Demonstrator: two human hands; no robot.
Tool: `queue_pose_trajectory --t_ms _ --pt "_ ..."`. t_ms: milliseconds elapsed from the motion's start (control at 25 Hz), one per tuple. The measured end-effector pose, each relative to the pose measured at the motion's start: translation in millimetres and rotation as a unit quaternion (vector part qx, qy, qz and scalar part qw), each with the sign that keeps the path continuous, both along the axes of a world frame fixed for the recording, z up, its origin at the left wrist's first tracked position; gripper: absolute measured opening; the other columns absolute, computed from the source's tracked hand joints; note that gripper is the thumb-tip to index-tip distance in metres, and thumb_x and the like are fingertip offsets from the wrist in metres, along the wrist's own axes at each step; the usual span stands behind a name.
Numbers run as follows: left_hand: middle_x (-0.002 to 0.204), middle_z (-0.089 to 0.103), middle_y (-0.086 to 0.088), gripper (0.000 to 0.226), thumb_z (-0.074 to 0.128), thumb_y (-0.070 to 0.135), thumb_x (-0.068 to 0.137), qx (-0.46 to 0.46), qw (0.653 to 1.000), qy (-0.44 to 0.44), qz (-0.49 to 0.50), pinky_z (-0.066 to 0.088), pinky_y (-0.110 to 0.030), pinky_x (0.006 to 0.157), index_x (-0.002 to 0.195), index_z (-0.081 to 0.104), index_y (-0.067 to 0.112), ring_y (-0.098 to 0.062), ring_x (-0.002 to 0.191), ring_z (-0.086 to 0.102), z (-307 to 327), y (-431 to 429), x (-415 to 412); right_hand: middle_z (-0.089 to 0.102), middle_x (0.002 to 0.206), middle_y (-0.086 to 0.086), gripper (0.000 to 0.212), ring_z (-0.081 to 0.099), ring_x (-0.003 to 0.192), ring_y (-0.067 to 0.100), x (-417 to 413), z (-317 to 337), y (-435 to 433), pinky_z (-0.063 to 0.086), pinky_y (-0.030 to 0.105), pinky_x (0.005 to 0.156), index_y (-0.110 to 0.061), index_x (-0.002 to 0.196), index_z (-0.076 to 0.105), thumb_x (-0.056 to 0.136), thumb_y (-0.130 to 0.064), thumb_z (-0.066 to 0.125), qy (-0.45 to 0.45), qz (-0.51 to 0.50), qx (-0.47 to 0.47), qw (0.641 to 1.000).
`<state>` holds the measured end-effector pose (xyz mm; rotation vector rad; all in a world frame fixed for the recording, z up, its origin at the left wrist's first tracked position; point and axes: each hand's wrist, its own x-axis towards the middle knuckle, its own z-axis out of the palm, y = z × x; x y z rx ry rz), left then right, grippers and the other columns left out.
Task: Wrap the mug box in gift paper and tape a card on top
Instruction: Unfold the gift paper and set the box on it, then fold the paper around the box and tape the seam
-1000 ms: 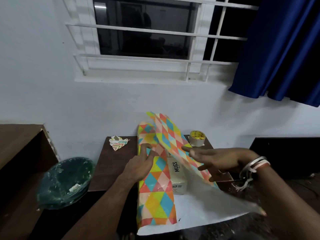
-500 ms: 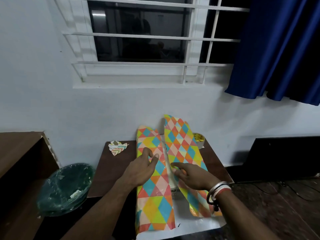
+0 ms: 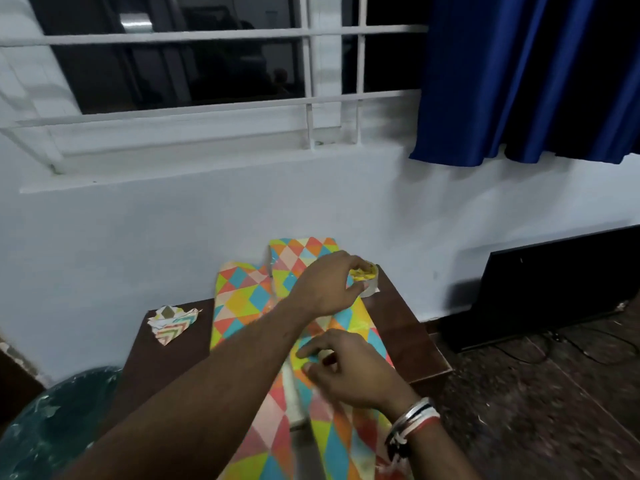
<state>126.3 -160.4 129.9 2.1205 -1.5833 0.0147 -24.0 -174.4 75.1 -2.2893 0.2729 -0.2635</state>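
Worktop sits centre frame, against the wall under the window. Paper runs down its middle, flaps folded over the box, overhanging the near edge. Card on worktop, left of paper. Roll at far right corner, in left grip. Right grip on paper over box. Bin lower left, off the worktop. Curtain upper right.
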Motion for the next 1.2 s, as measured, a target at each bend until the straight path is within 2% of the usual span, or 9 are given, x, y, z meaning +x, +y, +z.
queue_pose_trajectory --t_ms 120,240,320,400,560,760,960,1080,1200 --pt "0.127 0.066 0.005 0.044 0.067 0.042 0.088 0.105 0.994 -0.036 0.015 0.039 -0.043 0.098 0.13 0.057 0.033 -0.022 0.123 0.058 -14 -69 17 0.075 0.085 -0.009 0.021 0.067 0.073 0.004 0 -2 -40 0.057 0.029 0.074 -0.025 0.085 0.077 0.084 -0.019 0.058 -0.008 -0.081 0.046 0.996" --pt "0.111 0.068 0.004 0.05 0.071 0.043 0.082 0.199 0.971 -0.126 0.051 0.028 -0.049 0.099 0.126 0.049 0.032 -0.027 0.114 0.061 -38 -101 37 0.067 0.094 -0.004 0.017 0.066 0.092 0.02 2 -28 -78 0.053 0.038 0.081 -0.022 0.09 0.069 0.082 -0.02 0.055 0.001 -0.256 -0.041 0.966" --pt "0.096 0.063 0.003 0.055 0.075 0.041 0.077 0.239 0.956 -0.155 0.064 0.027 -0.052 0.1 0.121 0.045 0.029 -0.028 0.106 0.062 -55 -109 42 0.062 0.108 0.005 0.026 0.061 0.104 0.031 9 -47 -94 0.049 0.041 0.088 -0.019 0.106 0.065 0.082 -0.017 0.055 0.041 -0.289 -0.073 0.954" --pt "0.09 0.055 0.002 0.053 0.075 0.035 0.078 0.23 0.957 -0.161 0.074 0.029 -0.051 0.099 0.118 0.042 0.027 -0.029 0.103 0.062 -67 -113 44 0.057 0.125 0.011 0.039 0.055 0.113 0.038 18 -63 -109 0.045 0.043 0.096 -0.016 0.126 0.058 0.087 -0.019 0.054 0.094 -0.296 -0.104 0.945" --pt "0.092 0.051 -0.001 0.045 0.072 0.036 0.084 0.209 0.956 -0.183 0.093 0.03 -0.05 0.101 0.121 0.047 0.028 -0.03 0.101 0.062 -67 -114 47 0.045 0.141 0.008 0.06 0.046 0.121 0.037 42 -78 -129 0.044 0.045 0.099 -0.03 0.153 0.037 0.095 -0.035 0.051 0.154 -0.314 -0.18 0.919" --pt "0.107 0.064 -0.003 0.042 0.071 0.035 0.087 0.205 0.955 -0.193 0.094 0.028 -0.049 0.103 0.123 0.051 0.03 -0.029 0.104 0.062 -70 -120 48 0.042 0.144 0.011 0.06 0.047 0.122 0.037 62 -82 -135 0.043 0.046 0.096 -0.037 0.156 0.032 0.097 -0.043 0.042 0.192 -0.324 -0.217 0.901" --pt "0.1 0.068 0.001 0.032 0.064 0.021 0.089 0.127 0.976 -0.164 0.073 0.029 -0.046 0.091 0.118 0.054 0.03 -0.029 0.102 0.061 -73 -117 53 0.041 0.145 0.011 0.057 0.047 0.123 0.036 67 -84 -139 0.044 0.045 0.094 -0.037 0.156 0.031 0.1 -0.043 0.039 0.208 -0.316 -0.242 0.893" --pt "0.099 0.069 0.002 0.029 0.064 0.02 0.09 0.089 0.987 -0.117 0.068 0.022 -0.042 0.081 0.115 0.055 0.031 -0.027 0.106 0.058 -70 -117 54 0.038 0.148 0.011 0.057 0.046 0.125 0.036 69 -85 -139 0.044 0.046 0.095 -0.036 0.156 0.029 0.101 -0.045 0.039 0.221 -0.317 -0.248 0.888" --pt "0.095 0.067 0.005 0.026 0.067 0.023 0.092 0.055 0.993 -0.081 0.063 0.026 -0.043 0.086 0.113 0.055 0.032 -0.028 0.107 0.058 -61 -119 49 0.038 0.148 0.011 0.056 0.045 0.126 0.036 68 -86 -140 0.044 0.047 0.096 -0.038 0.158 0.027 0.104 -0.048 0.036 0.221 -0.315 -0.255 0.887"
